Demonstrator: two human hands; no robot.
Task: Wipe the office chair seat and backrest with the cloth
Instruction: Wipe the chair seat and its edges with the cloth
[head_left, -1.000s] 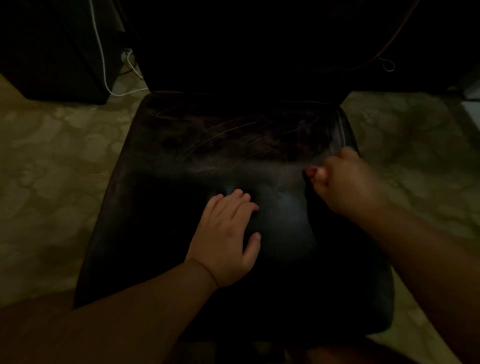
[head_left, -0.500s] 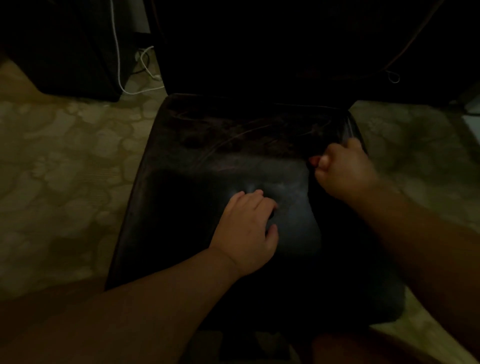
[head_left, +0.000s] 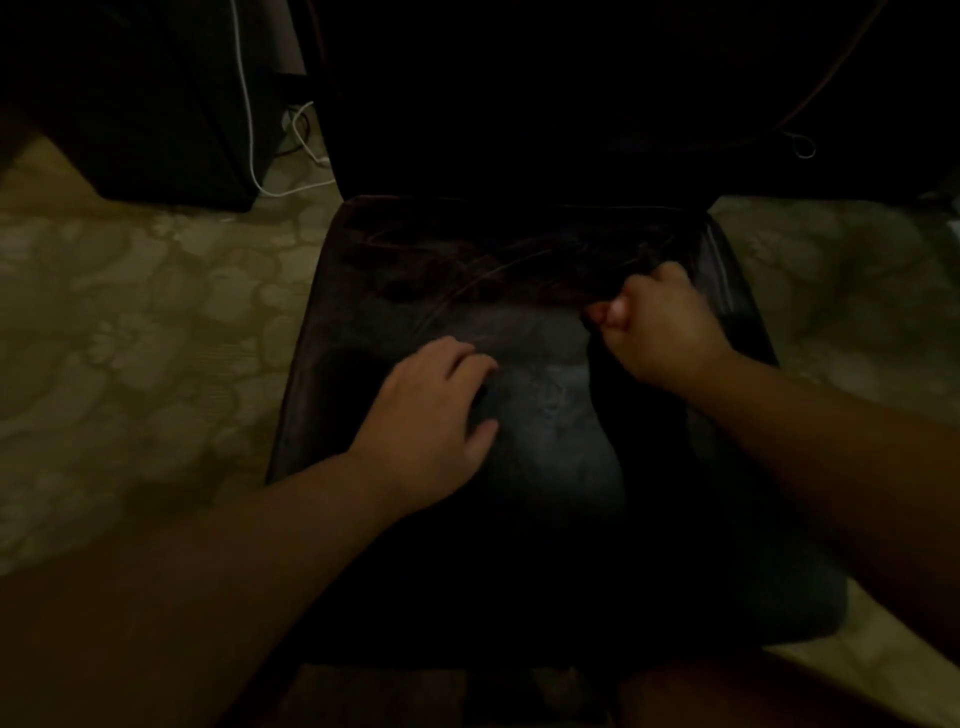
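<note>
Dim light falls on a pale patterned carpet (head_left: 130, 332), and on it stands a dark, glossy leather office chair seat (head_left: 467, 270), roughly square, with its black backrest (head_left: 519, 104) rising along the far edge, almost lost in shadow. White cables (head_left: 249, 130) trail over the floor past the seat's far left corner.

What looks like a dark cloth (head_left: 613, 332) lies on the right half of the seat; it is nearly the same tone as the leather, so its outline cannot be traced with any certainty. It seems to run from near the far right corner back toward the near edge, its long axis front to back.

Nearer to it is the right hand (head_left: 660, 332), at the cloth's far end: a closed fist, thumb pressed against the curled forefinger, apparently pinching a bunch of fabric, with the forearm coming in from the near right corner. To the left of the cloth, the left hand (head_left: 436, 415) rests palm down on the middle of the seat, fingers together and slightly bent, thumb spread toward the cloth, probably steadying the chair.

Pale streaks cross the far half of the seat, so wiping there and on the backrest probably remains.
</note>
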